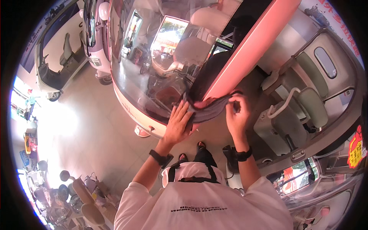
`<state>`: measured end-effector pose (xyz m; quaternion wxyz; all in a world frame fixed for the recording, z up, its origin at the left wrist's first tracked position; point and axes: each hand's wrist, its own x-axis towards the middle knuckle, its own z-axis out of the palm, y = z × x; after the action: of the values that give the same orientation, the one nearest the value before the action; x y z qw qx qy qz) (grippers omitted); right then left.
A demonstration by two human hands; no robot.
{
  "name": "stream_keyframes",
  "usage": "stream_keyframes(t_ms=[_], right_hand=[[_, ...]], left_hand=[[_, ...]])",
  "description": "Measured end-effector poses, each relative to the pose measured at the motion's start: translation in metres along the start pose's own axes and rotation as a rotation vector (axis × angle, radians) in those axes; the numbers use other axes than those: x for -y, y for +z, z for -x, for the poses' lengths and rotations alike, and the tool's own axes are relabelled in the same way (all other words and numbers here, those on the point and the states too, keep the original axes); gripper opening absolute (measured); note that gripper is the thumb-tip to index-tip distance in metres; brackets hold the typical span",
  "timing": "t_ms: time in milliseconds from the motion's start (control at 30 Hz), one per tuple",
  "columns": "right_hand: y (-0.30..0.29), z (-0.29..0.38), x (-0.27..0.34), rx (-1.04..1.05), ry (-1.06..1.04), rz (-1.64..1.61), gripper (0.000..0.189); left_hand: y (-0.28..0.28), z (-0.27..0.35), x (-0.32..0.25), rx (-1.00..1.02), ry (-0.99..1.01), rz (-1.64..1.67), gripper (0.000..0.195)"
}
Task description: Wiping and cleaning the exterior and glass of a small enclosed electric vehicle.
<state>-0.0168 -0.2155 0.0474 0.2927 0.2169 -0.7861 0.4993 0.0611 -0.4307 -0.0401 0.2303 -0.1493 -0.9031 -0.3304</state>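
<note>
A dark grey cloth (211, 113) stretches between my hands, around the foot of a pink windscreen pillar (244, 54) on a small enclosed vehicle. My left hand (178, 122) presses the cloth's left part against the lower corner of the curved windscreen (138, 72), fingers nearly straight. To the right, my right hand (238, 113) pinches the cloth's other end between thumb and fingers, beside the pillar at the open door side. Part of the cloth is hidden beneath my left hand. Both wrists wear black bands.
A second small vehicle (304, 138) stands close on my right, its doorway showing green-grey seats (313, 106). Scooters (86, 198) crowd the lower left, and another vehicle (47, 77) is at the upper left. Light tiled floor (100, 138) lies left of my feet.
</note>
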Motion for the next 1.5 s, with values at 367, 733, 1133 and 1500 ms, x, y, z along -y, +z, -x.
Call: stream_keyframes(t_ms=[367, 733, 1133, 1500], right_hand=[[0.002, -0.027, 0.021, 0.077, -0.202, 0.190, 0.036], [0.025, 0.059, -0.025, 0.330, -0.308, 0.151, 0.034], [0.033, 0.010, 0.015, 0.257, -0.362, 0.072, 0.040], [0.035, 0.025, 0.018, 0.345, -0.338, 0.078, 0.036]], left_hand=[[0.008, -0.033, 0.025, -0.103, 0.145, -0.164, 0.040], [0.035, 0.080, 0.095, -0.105, 0.086, -0.249, 0.036], [-0.041, -0.035, 0.041, -0.361, -0.106, -0.065, 0.050], [-0.042, -0.037, 0.021, -0.450, -0.198, -0.076, 0.053]])
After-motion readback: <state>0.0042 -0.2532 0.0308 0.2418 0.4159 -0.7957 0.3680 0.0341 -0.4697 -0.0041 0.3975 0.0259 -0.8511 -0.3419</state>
